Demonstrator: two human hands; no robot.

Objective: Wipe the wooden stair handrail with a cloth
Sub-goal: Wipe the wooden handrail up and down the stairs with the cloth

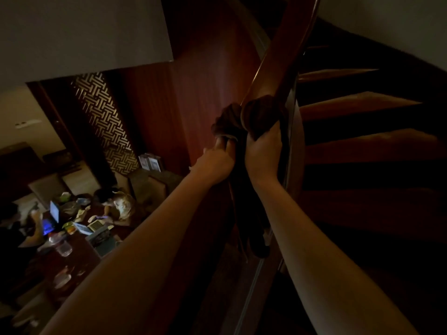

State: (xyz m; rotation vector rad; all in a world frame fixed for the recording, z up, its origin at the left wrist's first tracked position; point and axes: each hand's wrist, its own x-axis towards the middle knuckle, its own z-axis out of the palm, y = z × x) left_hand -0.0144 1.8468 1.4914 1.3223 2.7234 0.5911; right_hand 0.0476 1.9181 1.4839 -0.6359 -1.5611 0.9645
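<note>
The scene is dim, lit mostly from the room below at lower left. A pale wall (79,30) fills the upper left, and a second pale wall (399,18) curves across the upper right. Dark reddish wood panelling (205,76) runs down the middle. Wooden stair treads (358,105) climb on the right, their edges catching faint light. A lattice screen (104,117) with a geometric pattern stands beside the panelling. Below it, a cluttered bench (79,247) carries an open laptop (54,211) with a glowing screen, papers and a clear jar (64,249). Upholstered chairs (145,182) sit near the bench.
</note>
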